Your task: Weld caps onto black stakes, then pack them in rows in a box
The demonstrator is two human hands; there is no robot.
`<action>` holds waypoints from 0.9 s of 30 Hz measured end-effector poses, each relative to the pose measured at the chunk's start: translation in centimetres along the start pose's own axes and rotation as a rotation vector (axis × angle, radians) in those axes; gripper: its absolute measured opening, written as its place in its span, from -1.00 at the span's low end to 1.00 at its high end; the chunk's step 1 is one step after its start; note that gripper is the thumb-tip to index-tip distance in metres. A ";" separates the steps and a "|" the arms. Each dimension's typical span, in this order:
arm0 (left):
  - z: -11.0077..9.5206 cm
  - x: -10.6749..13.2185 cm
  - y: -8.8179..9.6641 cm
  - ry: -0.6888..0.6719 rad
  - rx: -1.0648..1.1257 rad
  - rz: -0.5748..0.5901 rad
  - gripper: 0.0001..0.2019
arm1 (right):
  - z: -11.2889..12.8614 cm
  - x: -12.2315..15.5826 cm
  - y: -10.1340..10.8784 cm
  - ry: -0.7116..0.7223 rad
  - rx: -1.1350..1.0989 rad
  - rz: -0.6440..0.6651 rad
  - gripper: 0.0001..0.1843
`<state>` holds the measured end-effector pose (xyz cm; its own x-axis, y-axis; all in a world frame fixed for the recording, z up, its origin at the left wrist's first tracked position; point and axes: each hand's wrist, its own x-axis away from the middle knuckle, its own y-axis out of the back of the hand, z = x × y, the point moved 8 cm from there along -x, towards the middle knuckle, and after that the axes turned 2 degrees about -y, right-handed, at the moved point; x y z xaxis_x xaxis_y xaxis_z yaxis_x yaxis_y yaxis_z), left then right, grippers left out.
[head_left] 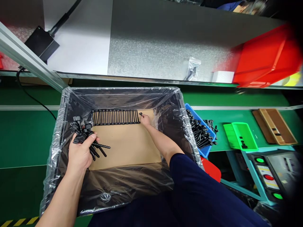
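My left hand [80, 152] is closed around a bunch of black ribbed rods [80, 136] with wide heads, some heads up and the ribbed ends poking out to the right. Between the fingertips of my right hand [145, 120] is a single black rod [141, 113]; only its head shows clearly. That hand is at the right end of a row of similar rods [115, 117], laid side by side on a brown cardboard sheet [127, 145]. The sheet lies inside a dark bin [123, 90] lined with clear plastic.
Right of the bin are a blue tray [205, 151] full of black rods, a green tray [230, 135], a brown tray [281, 124] and a control box [268, 170] with buttons. A metal shelf [165, 53] above carries a red bin [262, 60] and a small bag [193, 69].
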<state>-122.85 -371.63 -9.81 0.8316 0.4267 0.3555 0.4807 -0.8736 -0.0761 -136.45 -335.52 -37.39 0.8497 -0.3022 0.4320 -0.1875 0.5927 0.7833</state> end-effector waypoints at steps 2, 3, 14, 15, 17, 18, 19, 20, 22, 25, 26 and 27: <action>0.5 0.1 0.0 0.053 0.004 0.010 -0.59 | -0.5 -0.9 0.3 -0.057 -0.006 -0.011 -0.66; 0.8 0.1 -0.1 0.088 0.008 0.020 -0.58 | -0.6 -1.3 0.4 -0.072 -0.005 -0.012 -0.67; 2.6 0.0 -0.4 0.255 -0.057 0.144 -0.49 | 1.0 -2.8 -0.2 -0.104 -0.059 -0.028 -0.73; 2.7 0.0 -0.3 0.265 -0.053 0.144 -0.50 | 1.3 -2.8 -0.4 -0.093 -0.066 -0.026 -0.75; 2.9 0.0 -0.2 0.296 -0.043 0.126 -0.51 | 1.7 -2.7 -0.6 -0.077 -0.082 -0.022 -0.76; 3.1 0.0 -0.1 0.311 -0.041 0.110 -0.52 | 1.8 -2.7 -0.6 -0.072 -0.088 -0.021 -0.76; 3.2 0.0 0.0 0.324 -0.041 0.096 -0.53 | 1.9 -2.7 -0.6 -0.069 -0.095 -0.021 -0.76; 3.3 -0.1 0.0 0.332 -0.042 0.086 -0.53 | 1.9 -2.7 -0.5 -0.068 -0.105 -0.018 -0.76; 3.4 -0.1 -0.1 0.341 -0.038 0.077 -0.53 | 1.8 -2.6 -0.1 -0.080 -0.127 -0.010 -0.77; 3.6 -0.2 -0.3 0.350 -0.020 0.061 -0.54 | 1.6 -1.9 1.1 -0.123 -0.158 -0.062 -0.82; 3.7 -0.2 -0.3 0.349 -0.015 0.055 -0.55 | 1.7 -1.2 1.5 -0.126 -0.176 -0.092 -0.83; 3.7 -0.2 -0.4 0.346 -0.010 0.052 -0.57 | 2.1 -0.4 1.8 -0.110 -0.214 -0.111 -0.84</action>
<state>-122.16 -370.49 -13.31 0.7106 0.2786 0.6461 0.4361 -0.8950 -0.0937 -138.15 -335.90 -35.16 0.7987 -0.4461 0.4038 0.0219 0.6922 0.7214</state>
